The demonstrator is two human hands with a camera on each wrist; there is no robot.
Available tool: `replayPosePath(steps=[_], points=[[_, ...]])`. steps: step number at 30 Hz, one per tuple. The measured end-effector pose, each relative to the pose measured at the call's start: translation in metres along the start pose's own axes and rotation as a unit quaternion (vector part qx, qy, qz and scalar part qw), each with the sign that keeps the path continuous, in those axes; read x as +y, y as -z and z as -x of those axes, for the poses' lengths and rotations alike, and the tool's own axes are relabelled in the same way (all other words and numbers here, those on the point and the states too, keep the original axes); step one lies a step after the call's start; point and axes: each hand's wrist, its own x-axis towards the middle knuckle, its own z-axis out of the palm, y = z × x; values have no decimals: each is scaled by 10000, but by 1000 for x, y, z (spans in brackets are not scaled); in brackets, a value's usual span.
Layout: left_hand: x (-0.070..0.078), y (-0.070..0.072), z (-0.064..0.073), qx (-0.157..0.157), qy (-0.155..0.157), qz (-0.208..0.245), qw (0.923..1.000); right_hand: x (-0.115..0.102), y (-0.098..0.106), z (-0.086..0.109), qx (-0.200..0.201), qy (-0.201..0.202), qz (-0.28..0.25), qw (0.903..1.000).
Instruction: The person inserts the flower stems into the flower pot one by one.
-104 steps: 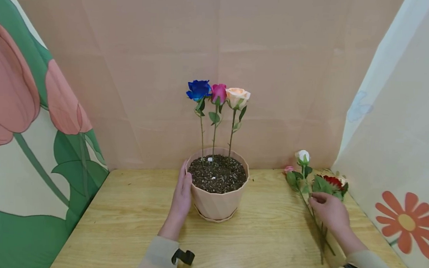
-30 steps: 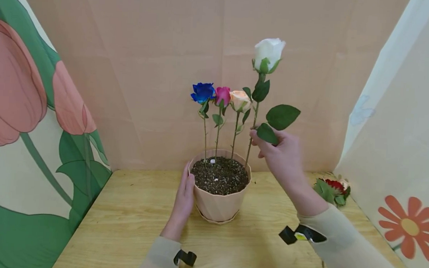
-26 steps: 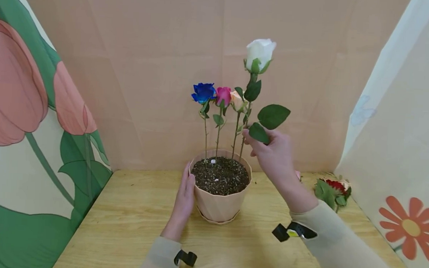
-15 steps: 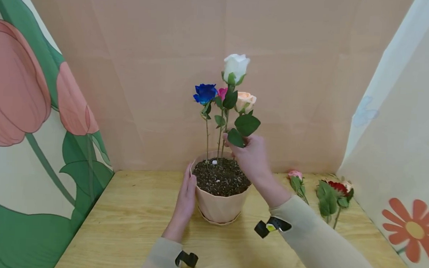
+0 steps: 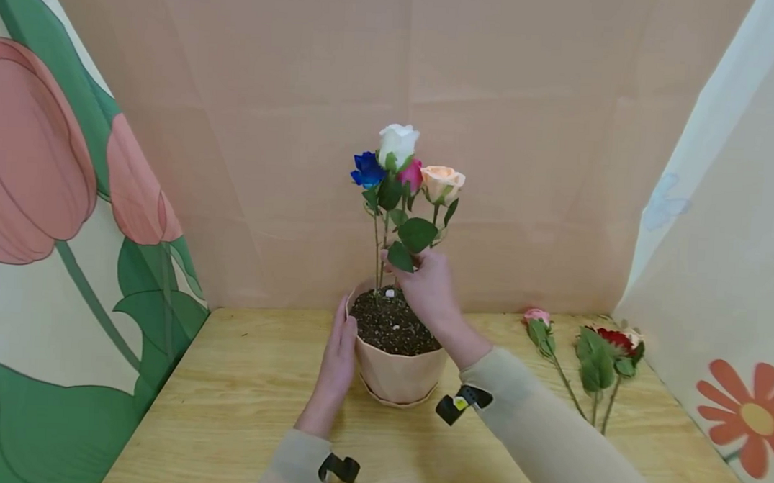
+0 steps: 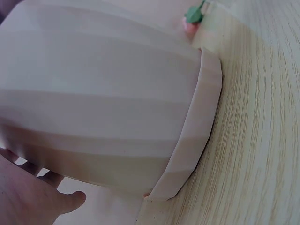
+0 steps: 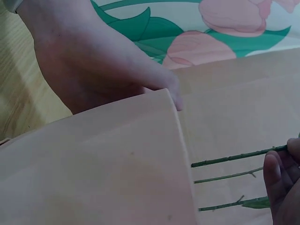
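My right hand (image 5: 427,290) pinches the stem of a white rose (image 5: 398,142) above the pot's soil (image 5: 392,328). Its bloom stands nearly upright, between and above a blue rose (image 5: 367,170) and a magenta rose (image 5: 411,175). A peach rose (image 5: 443,183) stands to their right; these three are planted. In the right wrist view the pinched stem (image 7: 229,158) drops behind the rim, so its lower end is hidden. Against the left side of the pink faceted flowerpot (image 5: 399,375) rests my left hand (image 5: 337,354), fingers fairly straight along the wall (image 6: 93,117).
On the table's right side lie a pink rose (image 5: 536,316) and a red flower (image 5: 615,341) with a pale bloom beside it. The pot stands on a saucer (image 5: 398,400) on the wooden table (image 5: 250,394). A pinkish backdrop (image 5: 287,158) rises close behind.
My right hand picked the white rose off the table, carried it left over the pot and lowered it between the blue and magenta roses. The left hand stays at the pot.
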Motion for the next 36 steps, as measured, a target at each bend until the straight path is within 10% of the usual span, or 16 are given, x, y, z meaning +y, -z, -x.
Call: replayPosePath(steps=[36], points=[[-1, -1, -1, -133, 22, -77, 9999, 22, -17, 7, -480, 388, 845, 9945]])
